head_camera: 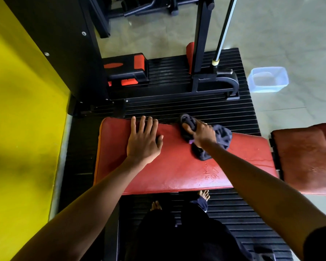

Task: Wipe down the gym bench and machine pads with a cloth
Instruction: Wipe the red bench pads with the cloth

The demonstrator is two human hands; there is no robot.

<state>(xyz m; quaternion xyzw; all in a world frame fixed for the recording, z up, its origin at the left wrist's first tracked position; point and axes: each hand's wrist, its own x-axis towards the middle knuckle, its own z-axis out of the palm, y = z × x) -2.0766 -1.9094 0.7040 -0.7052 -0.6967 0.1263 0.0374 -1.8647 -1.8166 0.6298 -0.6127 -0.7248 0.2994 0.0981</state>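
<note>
Mid-wipe on the red surface (177,172). Right hand (201,134) is clamped on a bunched dark cloth (222,136), thumb and fingers curled round it, pressing it down at the far edge, a bit right of centre. Left hand (143,142) lies flat on the surface just beside it, fingers straight and apart, holding nothing. Looks like bracing.

Wet sheen on the near right part of the surface. The left end around the left hand looks dry, so I'd call that stretch not yet done. Second red pad (307,157) sits just right of the surface, some sheen on it too. Clear tub (268,80) is on the floor past the mat (196,108), well apart from the cloth; can't tell what's in it.

Next move, my read: drag the cloth left along the far edge. That needs the left hand lifted out of the path first. Machine pads after that.
</note>
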